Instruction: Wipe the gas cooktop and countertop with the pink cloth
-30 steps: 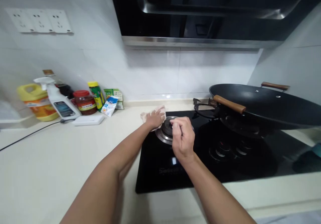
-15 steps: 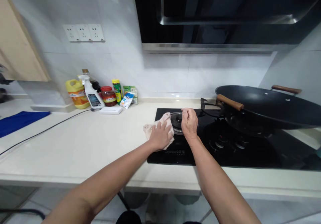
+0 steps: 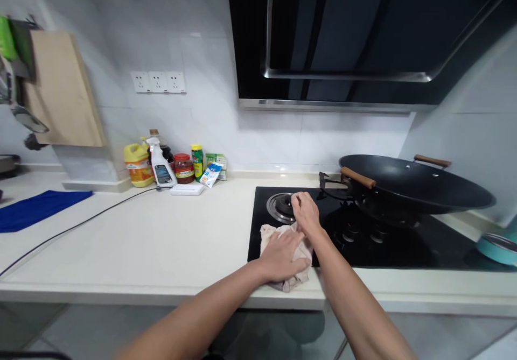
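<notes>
We are seeing the left hand (image 3: 284,256) resting on a pale cloth (image 3: 304,251); its grip is spreading flat and is pinching nothing that we can see. The cloth is lying across the front edge of the black cooktop (image 3: 407,249), near the front edge of the table (image 3: 194,241). The right hand (image 3: 306,212) is curling at the right side of the burner (image 3: 283,206) (we cannot tell whether this grip is holding something).

We are thinking that the cloth could be bunching, or sliding over the table's front edge, if the palm is pushing too strongly. The right hand could also be knocking the burner, because it is being so near.

Toward the table's back edge, left of the cooktop, a yellow jug (image 3: 138,166), a spray bottle (image 3: 162,166), a red-lidded jar (image 3: 183,169) and a green bottle (image 3: 197,162) are standing together. The jar is containing something reddish brown; the jug is hiding its content. Near the back right corner of the cooktop, a wok (image 3: 404,180) is showing us only its dark inner wall.
</notes>
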The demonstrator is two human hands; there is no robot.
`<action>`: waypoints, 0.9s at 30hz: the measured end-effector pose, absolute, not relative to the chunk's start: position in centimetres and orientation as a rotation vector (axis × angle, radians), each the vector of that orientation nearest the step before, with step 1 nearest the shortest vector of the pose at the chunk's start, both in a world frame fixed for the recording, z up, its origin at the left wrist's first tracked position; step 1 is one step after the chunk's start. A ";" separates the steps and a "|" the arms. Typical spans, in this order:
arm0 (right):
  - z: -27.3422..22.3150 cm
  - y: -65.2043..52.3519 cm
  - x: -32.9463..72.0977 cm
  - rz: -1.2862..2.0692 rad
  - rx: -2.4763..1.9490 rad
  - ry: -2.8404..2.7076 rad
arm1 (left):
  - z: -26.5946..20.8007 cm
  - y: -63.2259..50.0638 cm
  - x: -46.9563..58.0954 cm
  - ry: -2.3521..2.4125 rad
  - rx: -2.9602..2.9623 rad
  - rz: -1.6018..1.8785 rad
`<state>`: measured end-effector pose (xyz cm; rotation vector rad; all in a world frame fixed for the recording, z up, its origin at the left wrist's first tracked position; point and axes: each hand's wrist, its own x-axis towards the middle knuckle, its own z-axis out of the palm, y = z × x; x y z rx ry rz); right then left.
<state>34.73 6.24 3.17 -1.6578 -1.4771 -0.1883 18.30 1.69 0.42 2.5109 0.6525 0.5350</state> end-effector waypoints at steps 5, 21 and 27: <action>3.4 1.2 32.5 -0.197 -1.960 -1.565 | 0.2 5.7 15.5 0.761 2.044 0.959; -1.9 0.8 33.1 -0.080 -2.330 -1.469 | -0.3 10.8 10.2 0.704 2.256 0.860; -1.9 4.8 39.2 -0.195 -2.424 -1.202 | -1.3 9.2 9.9 0.638 2.521 0.705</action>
